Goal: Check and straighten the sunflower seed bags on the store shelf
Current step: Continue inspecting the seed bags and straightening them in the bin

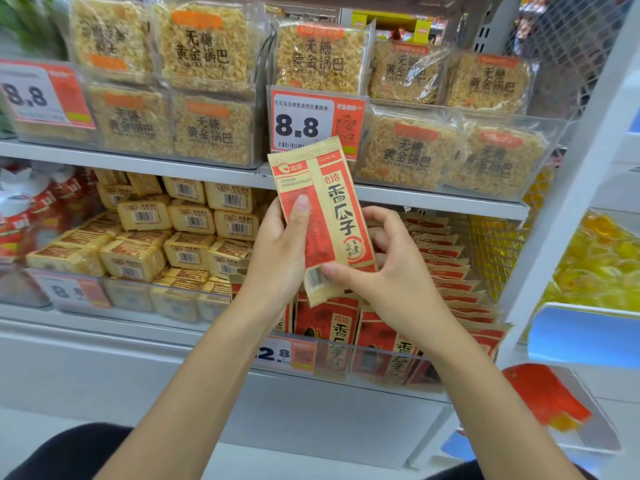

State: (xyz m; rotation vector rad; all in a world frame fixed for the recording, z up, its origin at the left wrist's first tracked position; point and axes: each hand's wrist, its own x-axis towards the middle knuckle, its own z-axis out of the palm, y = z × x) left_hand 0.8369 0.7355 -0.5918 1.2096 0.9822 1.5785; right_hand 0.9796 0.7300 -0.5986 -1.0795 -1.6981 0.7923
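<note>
I hold one tan and red sunflower seed bag [329, 209] upright in front of the shelves, its printed face toward me and tilted slightly left. My left hand [280, 251] grips its left edge with the thumb across the front. My right hand [384, 271] pinches its lower right corner near the barcode. Below it, several more sunflower seed bags [446, 271] stand in rows behind a clear shelf front [374, 362], the front ones facing me.
Tan block packs [145, 244] with barcodes are stacked left of the seed bags. Above, the upper shelf [138, 161] holds clear packs of rice crackers [204, 46] and an 8.8 price tag [317, 121]. A white upright [561, 216] bounds the right; yellow packs [602, 265] lie beyond.
</note>
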